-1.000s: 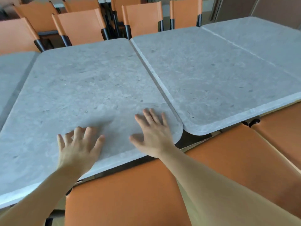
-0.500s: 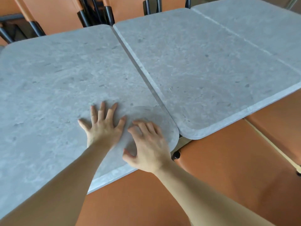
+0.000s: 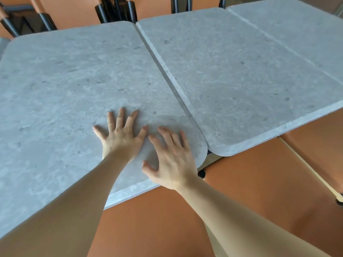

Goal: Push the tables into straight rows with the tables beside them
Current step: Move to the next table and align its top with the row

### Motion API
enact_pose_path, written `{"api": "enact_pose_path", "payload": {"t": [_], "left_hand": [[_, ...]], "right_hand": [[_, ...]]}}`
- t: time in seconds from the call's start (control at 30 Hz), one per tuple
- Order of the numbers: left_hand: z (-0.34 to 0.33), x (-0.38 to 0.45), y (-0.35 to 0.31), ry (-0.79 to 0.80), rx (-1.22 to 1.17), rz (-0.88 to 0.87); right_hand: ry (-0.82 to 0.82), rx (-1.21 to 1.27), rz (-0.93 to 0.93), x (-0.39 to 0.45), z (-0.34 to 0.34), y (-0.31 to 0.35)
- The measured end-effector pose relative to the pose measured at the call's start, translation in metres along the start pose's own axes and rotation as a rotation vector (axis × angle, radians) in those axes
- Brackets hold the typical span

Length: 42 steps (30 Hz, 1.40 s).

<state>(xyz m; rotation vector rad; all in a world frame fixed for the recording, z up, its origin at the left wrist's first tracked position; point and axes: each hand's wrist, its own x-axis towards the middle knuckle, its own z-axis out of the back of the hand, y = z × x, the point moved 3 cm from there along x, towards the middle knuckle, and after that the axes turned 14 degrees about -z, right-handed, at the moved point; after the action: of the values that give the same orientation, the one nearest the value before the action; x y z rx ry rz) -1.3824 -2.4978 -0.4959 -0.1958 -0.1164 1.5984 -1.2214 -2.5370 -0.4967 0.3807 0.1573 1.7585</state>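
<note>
Both hands' fingers (image 3: 121, 115) spread, pressing table (image 3: 55, 80).

Lower centre of the frame, both forearms reach over an orange chair back (image 3: 154, 219) crowding the near table (image 3: 65, 86) edge. A thin seam separates it from the neighbouring table (image 3: 241, 75). Upper left, chairs (image 3: 74, 10) apparently press against the far edge.
</note>
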Motion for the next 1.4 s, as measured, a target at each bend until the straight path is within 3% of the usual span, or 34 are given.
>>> {"api": "enact_pose_path", "payload": {"t": [0.3,0.4,0.5,0.67,0.83,0.9,1.0,1.13,1.23,1.33,1.4], "left_hand": [[0.003,-0.001,-0.002,-0.007,-0.013,-0.026],[0.003,-0.001,-0.004,0.016,-0.002,-0.031],[0.003,0.0,-0.004,0.027,0.016,-0.026],[0.002,0.0,-0.004,0.015,0.039,-0.03],[-0.001,0.002,0.0,0.022,0.037,-0.023],[0.0,0.002,0.0,0.024,0.035,-0.023],[-0.001,0.002,-0.001,0.022,0.026,-0.025],[0.0,0.002,-0.001,0.018,0.027,-0.022],[0.0,0.002,-0.001,0.022,0.025,-0.014],[0.0,0.002,-0.001,0.023,0.024,-0.014],[0.0,0.002,-0.002,0.022,0.024,-0.012]], "right_hand": [[0.168,-0.038,-0.013,0.003,0.001,0.001],[0.162,0.049,-0.103,0.009,0.005,0.003],[0.069,0.188,-0.198,0.011,0.004,0.005],[-0.247,0.235,-0.391,0.007,-0.005,-0.001],[-0.457,0.27,-0.562,0.002,-0.006,-0.004],[-0.558,0.445,-0.644,-0.002,0.0,-0.009],[-0.688,0.895,-0.742,-0.008,0.009,-0.014],[-0.905,1.11,-0.982,-0.02,0.01,-0.034],[-0.821,1.411,-1.214,-0.026,-0.005,-0.057],[-0.606,1.678,-1.174,-0.02,-0.024,-0.059],[-0.567,1.704,-1.158,-0.018,-0.026,-0.054]]}}
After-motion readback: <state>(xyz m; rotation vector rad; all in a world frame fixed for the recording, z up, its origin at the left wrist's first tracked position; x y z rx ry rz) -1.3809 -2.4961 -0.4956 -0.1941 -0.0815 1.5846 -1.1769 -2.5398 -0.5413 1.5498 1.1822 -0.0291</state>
